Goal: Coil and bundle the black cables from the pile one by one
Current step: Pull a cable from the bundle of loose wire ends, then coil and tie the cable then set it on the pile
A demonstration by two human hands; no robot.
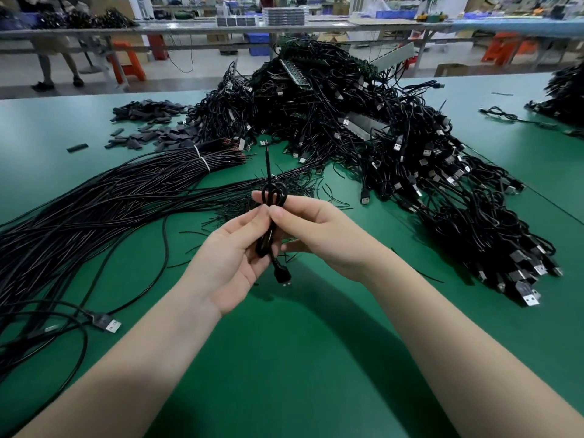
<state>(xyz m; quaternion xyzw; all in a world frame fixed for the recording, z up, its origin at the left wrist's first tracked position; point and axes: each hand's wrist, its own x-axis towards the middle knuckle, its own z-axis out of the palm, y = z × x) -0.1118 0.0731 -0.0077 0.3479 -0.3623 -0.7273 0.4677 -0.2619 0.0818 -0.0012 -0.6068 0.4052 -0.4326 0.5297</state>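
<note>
Head view. Both hands raised above the green table (316,358), in front of the pile (363,128). Left hand (232,257) and right hand (319,232) pinch one coiled cable (274,197) between thumbs and fingertips, fingers curled close. Loops show above the fingers; one loose end (268,162) sticks up, the plug (283,275) hangs below. Tied straight cables (126,184) lie left of the pile.
</note>
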